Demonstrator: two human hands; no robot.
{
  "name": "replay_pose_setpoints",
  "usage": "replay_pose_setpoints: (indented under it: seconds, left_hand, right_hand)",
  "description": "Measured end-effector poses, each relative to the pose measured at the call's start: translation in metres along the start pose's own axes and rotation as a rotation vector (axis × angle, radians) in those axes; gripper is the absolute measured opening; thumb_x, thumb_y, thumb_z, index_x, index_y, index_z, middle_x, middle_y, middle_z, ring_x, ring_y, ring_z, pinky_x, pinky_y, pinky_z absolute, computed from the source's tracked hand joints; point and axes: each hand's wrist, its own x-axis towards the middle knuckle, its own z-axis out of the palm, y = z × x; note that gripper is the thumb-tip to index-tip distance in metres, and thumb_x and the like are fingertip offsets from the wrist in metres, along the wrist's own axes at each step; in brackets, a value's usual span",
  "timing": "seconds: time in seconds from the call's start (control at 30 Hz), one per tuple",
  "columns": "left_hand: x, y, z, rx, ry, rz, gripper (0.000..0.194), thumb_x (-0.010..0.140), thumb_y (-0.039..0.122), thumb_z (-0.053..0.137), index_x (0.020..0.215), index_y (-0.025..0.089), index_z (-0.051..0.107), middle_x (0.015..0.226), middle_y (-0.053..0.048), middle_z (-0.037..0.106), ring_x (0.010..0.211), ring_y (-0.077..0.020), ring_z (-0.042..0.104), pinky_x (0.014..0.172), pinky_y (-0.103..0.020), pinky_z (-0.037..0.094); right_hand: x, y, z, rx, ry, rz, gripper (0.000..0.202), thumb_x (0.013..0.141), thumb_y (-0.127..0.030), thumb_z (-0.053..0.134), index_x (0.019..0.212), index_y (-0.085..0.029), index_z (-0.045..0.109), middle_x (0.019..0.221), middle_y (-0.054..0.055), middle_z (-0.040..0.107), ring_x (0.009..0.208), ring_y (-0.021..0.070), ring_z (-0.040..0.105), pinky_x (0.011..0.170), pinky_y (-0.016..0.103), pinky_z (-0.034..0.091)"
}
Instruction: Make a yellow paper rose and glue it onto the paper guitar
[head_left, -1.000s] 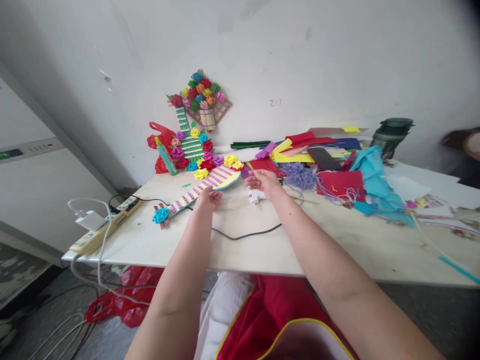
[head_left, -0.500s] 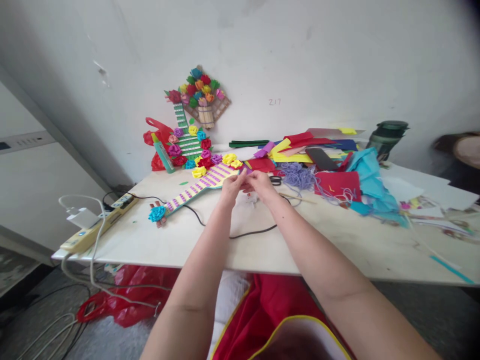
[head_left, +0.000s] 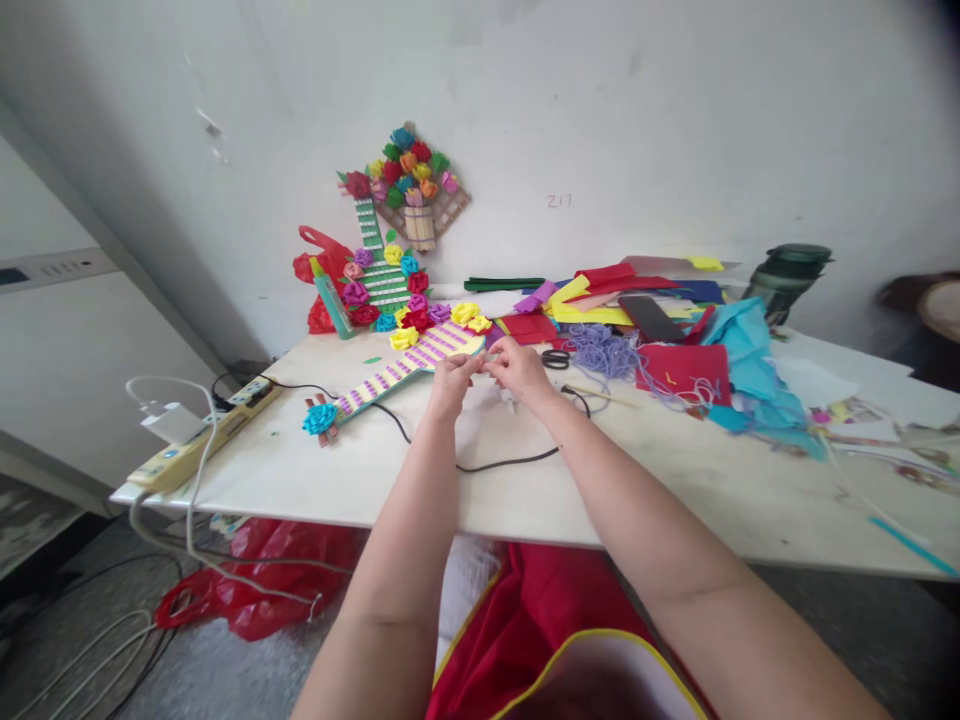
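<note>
My left hand (head_left: pixel 454 382) and my right hand (head_left: pixel 519 368) meet over the middle of the table, fingertips pinched close together. Between them is something small and pale that I cannot make out. Just left of my hands lies a guitar-shaped craft (head_left: pixel 409 367) with yellow and purple stripes, yellow paper flowers at its wide end and a blue flower (head_left: pixel 320 418) at its narrow end. Black-handled scissors (head_left: pixel 555 359) rest right of my right hand. A small whitish piece (head_left: pixel 508 398) lies under my hands, partly hidden.
Purple yarn (head_left: pixel 602 350), a phone (head_left: pixel 649 320), coloured paper (head_left: pixel 679 372) and a dark bottle (head_left: pixel 787 275) are at the right. Glue (head_left: pixel 331 300) and a green flowered craft (head_left: pixel 384 283) stand back left. A power strip (head_left: pixel 202 435) and black cable (head_left: pixel 510 463) cross the table.
My fingertips have drawn slightly apart, showing a small pale thing between them. My left hand has shifted a little left. The whole view has moved slightly.
</note>
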Motion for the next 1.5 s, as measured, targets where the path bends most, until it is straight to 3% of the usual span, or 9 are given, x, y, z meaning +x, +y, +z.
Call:
replay_pose_setpoints:
  seconds: [0.17,0.3,0.43,0.53,0.7,0.93,1.13,1.27,1.5]
  left_hand:
    - [0.004,-0.004,-0.005,0.032,0.057,-0.059,0.032,0.068,0.039,0.073,0.052,0.015,0.059,0.049,0.000,0.052,0.046,-0.0074,0.037,0.046,-0.024,0.024]
    - [0.003,-0.002,-0.004,0.027,0.106,-0.083,0.039,0.076,0.041,0.067,0.050,0.016,0.053,0.049,-0.001,0.052,0.046,-0.0079,0.039,0.046,-0.024,0.023]
    - [0.000,-0.001,0.003,0.008,0.116,-0.083,0.045,0.082,0.049,0.059,0.052,0.017,0.050,0.050,-0.001,0.054,0.044,-0.0082,0.040,0.043,-0.023,0.023]
    - [-0.003,-0.001,0.009,-0.045,0.076,-0.082,0.041,0.080,0.048,0.062,0.057,0.017,0.049,0.051,-0.001,0.056,0.043,-0.0079,0.042,0.042,-0.023,0.026]
    - [-0.006,-0.003,0.012,-0.180,0.003,-0.116,0.038,0.068,0.040,0.077,0.059,0.016,0.049,0.055,0.000,0.058,0.045,-0.0068,0.046,0.044,-0.021,0.036]
    - [-0.004,-0.005,0.011,-0.340,-0.076,-0.149,0.033,0.063,0.035,0.081,0.071,0.012,0.059,0.072,-0.004,0.068,0.055,-0.0064,0.054,0.057,-0.022,0.048]
    - [-0.007,-0.001,0.014,-0.345,-0.080,-0.131,0.037,0.068,0.044,0.076,0.071,0.015,0.054,0.081,-0.004,0.067,0.058,-0.0068,0.056,0.055,-0.021,0.048]
    - [-0.009,0.001,0.016,-0.424,-0.109,-0.152,0.042,0.070,0.050,0.073,0.066,0.016,0.048,0.086,-0.004,0.067,0.063,-0.0099,0.061,0.054,-0.022,0.047]
    - [-0.008,-0.003,0.014,-0.541,-0.113,-0.211,0.026,0.065,0.024,0.081,0.066,0.015,0.056,0.074,-0.003,0.068,0.071,-0.0123,0.067,0.066,-0.022,0.050]
  right_hand:
    - [0.000,-0.009,-0.004,0.043,-0.027,-0.078,0.019,0.069,-0.025,0.073,0.085,-0.023,0.063,0.058,-0.004,0.063,0.057,0.0147,0.060,0.066,0.028,0.046]
    - [0.000,-0.015,-0.002,0.379,-0.085,0.056,0.013,0.072,-0.015,0.062,0.083,-0.021,0.063,0.062,-0.004,0.066,0.056,0.0134,0.062,0.062,0.027,0.050]
    - [0.002,-0.018,-0.002,0.490,-0.015,0.199,0.007,0.074,-0.015,0.058,0.077,-0.020,0.062,0.061,-0.003,0.065,0.049,0.0126,0.061,0.054,0.026,0.050]
    - [0.003,-0.016,0.000,0.467,0.096,0.221,0.007,0.075,-0.015,0.057,0.075,-0.020,0.062,0.063,-0.001,0.065,0.050,0.0138,0.061,0.055,0.028,0.051]
    - [0.007,-0.010,0.003,0.468,0.213,0.189,0.006,0.069,-0.016,0.064,0.073,-0.020,0.064,0.070,0.000,0.068,0.068,0.0170,0.067,0.073,0.032,0.054]
    - [0.005,-0.017,0.004,0.570,0.259,0.274,0.009,0.065,-0.016,0.068,0.072,-0.019,0.065,0.069,-0.001,0.069,0.069,0.0157,0.066,0.074,0.030,0.054]
    - [0.005,-0.022,0.006,0.678,0.308,0.309,0.009,0.067,-0.019,0.067,0.075,-0.019,0.064,0.069,-0.001,0.069,0.070,0.0148,0.067,0.078,0.030,0.053]
    - [0.004,-0.026,0.008,0.748,0.275,0.370,0.012,0.066,-0.021,0.068,0.076,-0.019,0.062,0.068,-0.001,0.068,0.067,0.0148,0.066,0.071,0.029,0.054]
    - [0.002,-0.025,0.010,0.851,0.221,0.409,0.017,0.061,-0.021,0.071,0.077,-0.018,0.065,0.067,-0.003,0.067,0.061,0.0127,0.062,0.066,0.028,0.053]
